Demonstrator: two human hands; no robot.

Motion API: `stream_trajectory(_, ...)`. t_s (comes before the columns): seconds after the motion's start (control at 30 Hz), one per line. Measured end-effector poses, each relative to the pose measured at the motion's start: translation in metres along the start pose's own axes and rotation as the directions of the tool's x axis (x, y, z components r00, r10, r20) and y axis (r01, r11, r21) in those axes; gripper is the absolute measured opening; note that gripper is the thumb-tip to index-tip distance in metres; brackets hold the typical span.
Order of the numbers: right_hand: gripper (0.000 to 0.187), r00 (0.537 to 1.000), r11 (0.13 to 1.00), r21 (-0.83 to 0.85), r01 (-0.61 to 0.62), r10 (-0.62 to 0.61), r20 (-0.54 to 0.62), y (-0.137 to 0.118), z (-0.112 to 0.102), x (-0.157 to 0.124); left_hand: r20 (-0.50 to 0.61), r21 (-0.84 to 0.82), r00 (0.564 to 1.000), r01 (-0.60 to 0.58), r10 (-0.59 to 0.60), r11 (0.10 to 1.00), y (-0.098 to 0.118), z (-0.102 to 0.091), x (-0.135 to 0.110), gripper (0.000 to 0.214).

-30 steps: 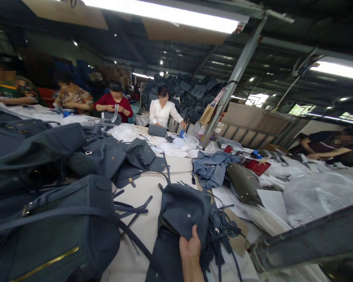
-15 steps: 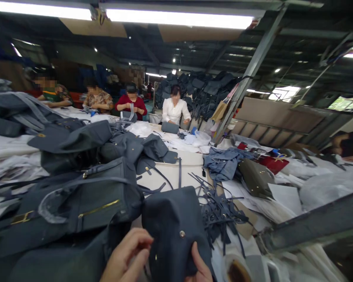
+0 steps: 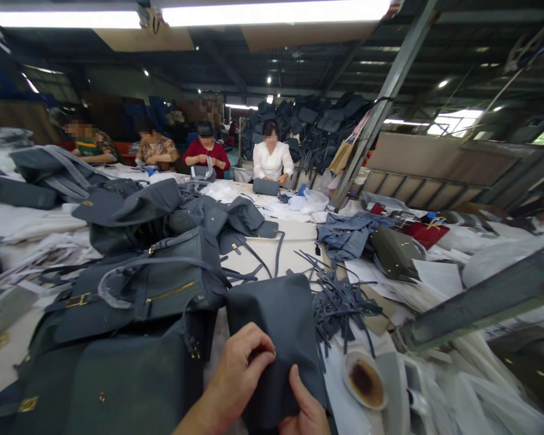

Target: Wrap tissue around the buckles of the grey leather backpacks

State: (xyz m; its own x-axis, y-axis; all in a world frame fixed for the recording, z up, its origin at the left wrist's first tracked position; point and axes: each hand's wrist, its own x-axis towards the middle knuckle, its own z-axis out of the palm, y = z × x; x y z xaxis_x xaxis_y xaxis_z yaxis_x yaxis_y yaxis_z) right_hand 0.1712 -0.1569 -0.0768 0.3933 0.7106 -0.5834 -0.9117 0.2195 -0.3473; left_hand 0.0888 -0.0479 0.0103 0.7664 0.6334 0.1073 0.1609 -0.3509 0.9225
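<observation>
A dark blue-grey bag stands in front of me at the bottom middle, its smooth front facing up. My left hand is closed in a pinch against that front, thumb and forefinger together. Whatever sits between the fingertips is too small to make out; they cover the area where a round metal stud showed. My right hand grips the lower right side of the bag, thumb lying on the front and the other fingers mostly hidden.
Dark backpacks with gold fittings crowd the left. Right of the bag lie a heap of thin straps, a cup of brown stuff and a slanting metal beam. Several people sit across the table, one in a white shirt.
My left hand has moved right and up onto the bag's front, over the metal stud, and its fingers have closed. The right hand still holds the bag's side. The view has shifted slightly.
</observation>
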Motion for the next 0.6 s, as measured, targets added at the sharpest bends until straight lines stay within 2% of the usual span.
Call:
stream_trajectory(0.17, 0.040, 1.000, 0.999, -0.044, 0.021, -0.022, -0.014, 0.001, -0.013, 0.005, 0.083, 0.163, 0.978, -0.204, 0.192, 0.965, -0.008, -0.001, 0.001, 0.017)
stream_trajectory(0.3, 0.043, 1.000, 0.999, -0.044, 0.000, -0.001, -0.024, -0.002, -0.010, 0.002, 0.168, 0.390, 0.949, -0.313, 0.268, 0.866, -0.018, 0.003, 0.005, 0.017)
stream_trajectory(0.5, 0.046, 0.999, 1.000, 0.023, -0.016, 0.016, -0.028, -0.003, 0.010, -0.007, 0.296, 0.589, 0.913, -0.406, 0.281, 0.699, -0.015, 0.003, 0.011, 0.019)
stream_trajectory(0.6, 0.048, 1.000, 1.000, 0.011, -0.014, 0.014, -0.008, -0.006, 0.013, -0.007, 0.413, 0.541, 0.887, -0.423, 0.209, 0.727, -0.017, -0.002, 0.000, 0.015)
